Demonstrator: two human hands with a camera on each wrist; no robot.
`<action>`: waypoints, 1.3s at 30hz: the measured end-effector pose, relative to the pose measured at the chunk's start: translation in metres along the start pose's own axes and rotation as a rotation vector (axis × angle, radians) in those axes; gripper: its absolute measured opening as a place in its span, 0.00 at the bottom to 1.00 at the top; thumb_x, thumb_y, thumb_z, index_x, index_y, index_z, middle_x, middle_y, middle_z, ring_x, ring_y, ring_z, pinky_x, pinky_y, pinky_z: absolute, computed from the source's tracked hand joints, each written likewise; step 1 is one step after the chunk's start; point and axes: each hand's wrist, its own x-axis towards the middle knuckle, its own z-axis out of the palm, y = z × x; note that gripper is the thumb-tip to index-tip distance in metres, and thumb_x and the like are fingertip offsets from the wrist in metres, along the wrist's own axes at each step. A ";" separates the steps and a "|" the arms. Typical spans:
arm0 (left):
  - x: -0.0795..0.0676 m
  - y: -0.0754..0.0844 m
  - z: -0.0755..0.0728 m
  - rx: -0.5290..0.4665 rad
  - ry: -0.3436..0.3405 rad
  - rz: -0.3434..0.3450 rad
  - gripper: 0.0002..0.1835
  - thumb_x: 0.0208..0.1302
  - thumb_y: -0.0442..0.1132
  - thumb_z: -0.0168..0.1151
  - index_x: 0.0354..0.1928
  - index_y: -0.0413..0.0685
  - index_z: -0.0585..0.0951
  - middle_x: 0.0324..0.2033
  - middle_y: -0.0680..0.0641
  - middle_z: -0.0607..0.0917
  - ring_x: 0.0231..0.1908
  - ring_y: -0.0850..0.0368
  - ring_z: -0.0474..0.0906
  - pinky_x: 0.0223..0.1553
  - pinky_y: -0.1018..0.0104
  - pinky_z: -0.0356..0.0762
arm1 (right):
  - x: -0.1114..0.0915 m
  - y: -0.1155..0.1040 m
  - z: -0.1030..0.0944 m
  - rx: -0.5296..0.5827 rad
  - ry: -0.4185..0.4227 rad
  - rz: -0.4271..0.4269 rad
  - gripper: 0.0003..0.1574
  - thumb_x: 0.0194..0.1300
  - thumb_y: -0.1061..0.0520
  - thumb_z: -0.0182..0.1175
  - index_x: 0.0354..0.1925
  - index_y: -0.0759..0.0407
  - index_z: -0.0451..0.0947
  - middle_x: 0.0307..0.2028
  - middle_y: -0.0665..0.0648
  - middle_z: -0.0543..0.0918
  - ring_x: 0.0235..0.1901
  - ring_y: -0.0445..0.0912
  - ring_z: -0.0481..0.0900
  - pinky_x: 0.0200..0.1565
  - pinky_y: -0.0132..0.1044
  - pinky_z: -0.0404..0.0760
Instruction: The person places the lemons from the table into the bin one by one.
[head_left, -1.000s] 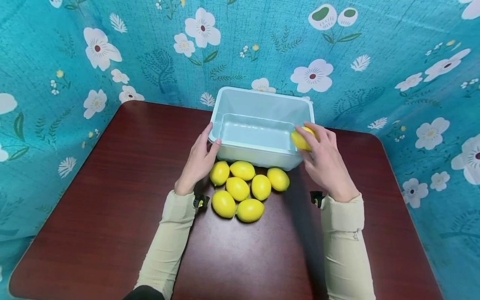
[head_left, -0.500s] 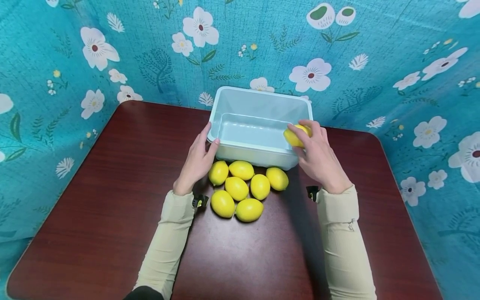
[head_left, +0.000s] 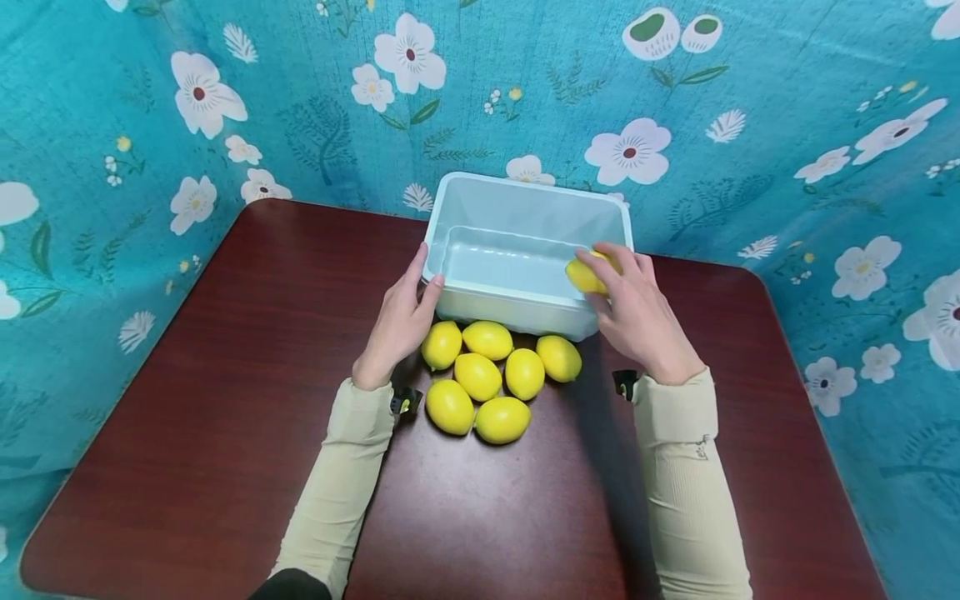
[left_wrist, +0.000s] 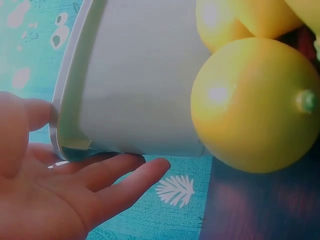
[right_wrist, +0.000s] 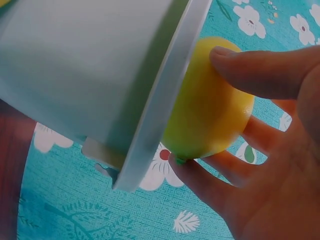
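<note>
A pale blue plastic bin (head_left: 517,312) stands at the back of the table, its visible inner floor bare. My left hand (head_left: 397,325) holds its near left corner, thumb (left_wrist: 40,114) at the rim and fingers (left_wrist: 127,185) along the side wall. Over the bin's right end, my right hand (head_left: 637,312) grips a yellow lemon (head_left: 583,277) between thumb and fingers. From the right wrist, that lemon (right_wrist: 210,105) shows beside the bin's rim (right_wrist: 165,95), its green tip near a fingertip. Several more lemons (head_left: 477,377) lie in a cluster against the bin's front.
The dark red-brown wooden table (head_left: 225,400) has rounded corners. A blue floral cloth (head_left: 480,83) hangs behind it and along both sides, close to the bin's back wall.
My right hand has carried the lemon a little leftward, farther in over the bin, then slowed. My left hand keeps its place on the corner, and the lemons on the table lie as before.
</note>
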 end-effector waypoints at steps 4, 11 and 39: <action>0.000 0.001 0.000 -0.006 -0.008 -0.016 0.32 0.67 0.55 0.40 0.69 0.56 0.46 0.67 0.50 0.57 0.63 0.56 0.60 0.60 0.56 0.62 | 0.001 0.001 0.001 -0.006 -0.008 0.000 0.32 0.60 0.64 0.53 0.62 0.52 0.63 0.62 0.61 0.61 0.56 0.59 0.56 0.49 0.51 0.66; 0.000 0.002 -0.002 -0.009 -0.026 -0.027 0.33 0.67 0.56 0.38 0.70 0.53 0.45 0.67 0.50 0.56 0.63 0.56 0.61 0.60 0.57 0.61 | 0.001 0.001 0.003 -0.006 -0.037 0.015 0.31 0.60 0.65 0.52 0.62 0.53 0.63 0.62 0.61 0.60 0.56 0.59 0.56 0.49 0.51 0.66; 0.000 -0.001 -0.003 -0.017 -0.043 -0.002 0.32 0.68 0.55 0.37 0.68 0.60 0.40 0.68 0.52 0.50 0.65 0.56 0.57 0.62 0.58 0.58 | -0.010 -0.006 0.000 0.003 0.038 -0.002 0.28 0.59 0.62 0.54 0.59 0.56 0.67 0.61 0.62 0.62 0.58 0.61 0.56 0.55 0.56 0.58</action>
